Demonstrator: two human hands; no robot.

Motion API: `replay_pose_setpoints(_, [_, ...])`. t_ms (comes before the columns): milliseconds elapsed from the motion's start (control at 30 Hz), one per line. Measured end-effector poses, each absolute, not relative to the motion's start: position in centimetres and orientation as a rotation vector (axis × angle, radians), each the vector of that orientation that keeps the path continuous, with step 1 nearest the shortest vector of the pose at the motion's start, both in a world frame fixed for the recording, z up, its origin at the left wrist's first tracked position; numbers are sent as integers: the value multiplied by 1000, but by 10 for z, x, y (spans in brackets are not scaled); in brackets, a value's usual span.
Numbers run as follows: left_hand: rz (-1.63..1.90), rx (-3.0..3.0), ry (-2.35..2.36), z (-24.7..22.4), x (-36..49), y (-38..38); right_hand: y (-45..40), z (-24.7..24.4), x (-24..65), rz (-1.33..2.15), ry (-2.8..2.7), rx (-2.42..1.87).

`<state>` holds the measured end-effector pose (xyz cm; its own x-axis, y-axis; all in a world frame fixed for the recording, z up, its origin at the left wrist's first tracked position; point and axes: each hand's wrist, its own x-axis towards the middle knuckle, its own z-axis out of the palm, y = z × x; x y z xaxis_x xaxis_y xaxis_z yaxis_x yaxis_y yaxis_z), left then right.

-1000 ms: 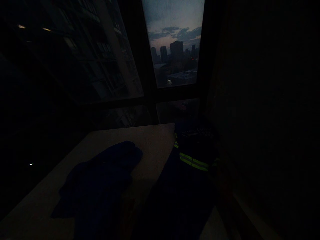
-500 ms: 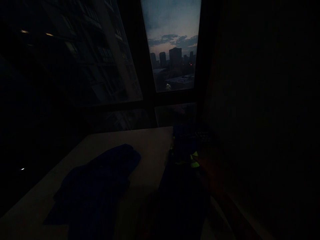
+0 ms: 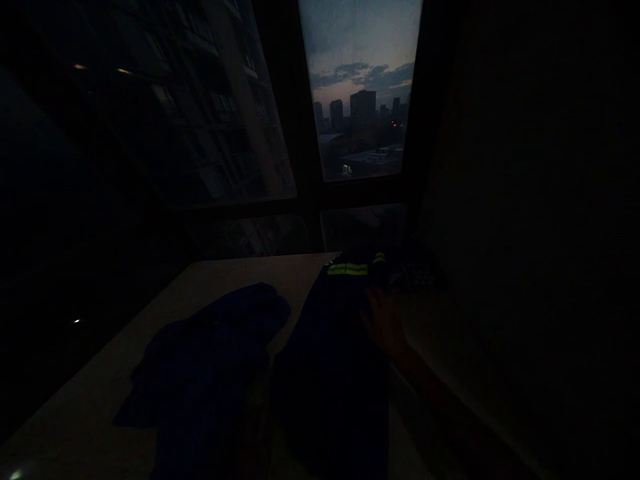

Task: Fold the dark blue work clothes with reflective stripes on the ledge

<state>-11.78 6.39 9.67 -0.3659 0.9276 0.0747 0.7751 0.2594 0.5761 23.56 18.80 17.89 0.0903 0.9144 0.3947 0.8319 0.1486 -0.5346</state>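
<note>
In the head view, we see our right hand (image 3: 385,327) resting dimly on the dark garment (image 3: 335,360) with a yellow reflective stripe, laid on the bench (image 3: 225,273); we cannot tell how its fingers stand. A second dark garment (image 3: 210,360) lies just beside.

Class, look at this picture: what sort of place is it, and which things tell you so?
Probably a dim high-rise room at dusk: a tall window overlooks city towers, and dark blue garments, one with a reflective stripe, lie on a pale table.
</note>
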Motion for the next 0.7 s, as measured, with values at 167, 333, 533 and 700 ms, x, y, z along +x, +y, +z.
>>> replay_pose_setpoints(167, [667,1661,2207,81,-102,56,60,76,152,639,-1977,-1802])
replay_pose_setpoints(333, [512,1885,2025,62,-64,61,30,48,137,880,-1977,-1777])
replay_pose_setpoints(533, [515,2056,1833,59,-53,61,55,111,231,971,-1441,-1552])
replay_pose_setpoints(700, [513,2113,1802,49,-59,56,34,113,320,748,-995,-1924])
